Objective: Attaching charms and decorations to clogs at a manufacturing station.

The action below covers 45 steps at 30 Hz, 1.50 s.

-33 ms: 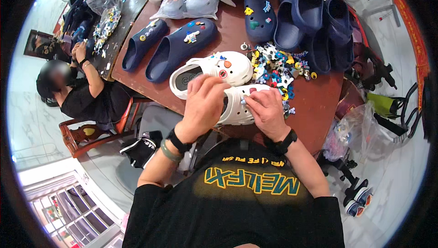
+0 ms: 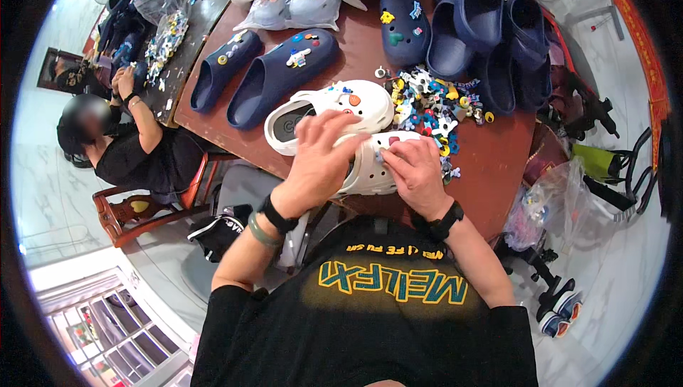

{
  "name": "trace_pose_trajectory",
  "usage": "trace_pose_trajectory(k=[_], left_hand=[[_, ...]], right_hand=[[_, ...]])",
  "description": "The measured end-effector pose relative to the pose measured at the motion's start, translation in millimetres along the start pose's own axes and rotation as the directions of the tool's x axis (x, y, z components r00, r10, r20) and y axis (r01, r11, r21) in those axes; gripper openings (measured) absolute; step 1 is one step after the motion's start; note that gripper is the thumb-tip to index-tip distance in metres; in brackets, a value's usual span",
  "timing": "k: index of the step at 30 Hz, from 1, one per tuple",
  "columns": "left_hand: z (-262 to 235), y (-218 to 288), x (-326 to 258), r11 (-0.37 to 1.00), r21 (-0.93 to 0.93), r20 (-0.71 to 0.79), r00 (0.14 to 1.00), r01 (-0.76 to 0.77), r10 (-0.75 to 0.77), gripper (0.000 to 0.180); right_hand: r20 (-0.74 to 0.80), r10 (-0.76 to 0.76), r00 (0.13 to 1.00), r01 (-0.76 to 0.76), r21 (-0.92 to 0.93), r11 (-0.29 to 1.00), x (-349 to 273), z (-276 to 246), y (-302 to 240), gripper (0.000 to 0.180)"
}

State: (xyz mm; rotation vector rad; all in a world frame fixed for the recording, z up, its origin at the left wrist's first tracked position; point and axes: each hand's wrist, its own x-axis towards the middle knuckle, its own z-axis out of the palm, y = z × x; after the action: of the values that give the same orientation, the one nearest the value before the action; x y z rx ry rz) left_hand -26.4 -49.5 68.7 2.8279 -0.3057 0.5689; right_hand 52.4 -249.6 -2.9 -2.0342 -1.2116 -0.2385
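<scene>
Pinching a charm (image 2: 380,156) in your right hand (image 2: 418,173), best push straight; let your loosely spread left hand (image 2: 319,163) steady the near shoe (image 2: 371,179).

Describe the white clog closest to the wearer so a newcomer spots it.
Find the red-brown table, then its edge by the wearer's body. Two clogs lie side by side there: the farther white clog and the nearer white clog, your target. Only the nearer one has the right hand on its upper.
</scene>
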Motion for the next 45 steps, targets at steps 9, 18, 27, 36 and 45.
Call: trace_pose_trajectory(k=[9,18,27,36,45], left_hand=[[34.1,-27.0,16.0,0.795,-0.128,0.13,0.785,-0.593,0.606,0.027],[30.0,-13.4,-1.7,0.93,-0.126,0.217,0.905,-0.345,0.365,0.019],[45.8,-25.6,-10.1,0.757,-0.645,0.158,0.987,0.102,0.002,0.042],[53.0,-26.7,-6.1,0.645,-0.732,0.264,0.964,0.218,-0.025,0.031],[58.9,-32.4,-7.5,0.68,-0.712,0.246,0.969,0.172,0.013,0.029]], right_hand=[[-0.017,0.167,0.986,-0.161,0.188,0.969,-3.8,3.5,3.4,0.015],[0.039,0.159,0.987,-0.163,0.216,0.963,5.2,-0.6,-0.3,0.01],[0.169,0.23,0.958,-0.263,0.216,0.94,25.7,-9.8,1.9,0.008],[0.545,0.37,0.752,-0.364,-0.124,0.923,65.5,0.1,5.5,0.011],[0.387,0.297,0.873,-0.281,-0.098,0.955,60.3,22.2,-2.5,0.004]])
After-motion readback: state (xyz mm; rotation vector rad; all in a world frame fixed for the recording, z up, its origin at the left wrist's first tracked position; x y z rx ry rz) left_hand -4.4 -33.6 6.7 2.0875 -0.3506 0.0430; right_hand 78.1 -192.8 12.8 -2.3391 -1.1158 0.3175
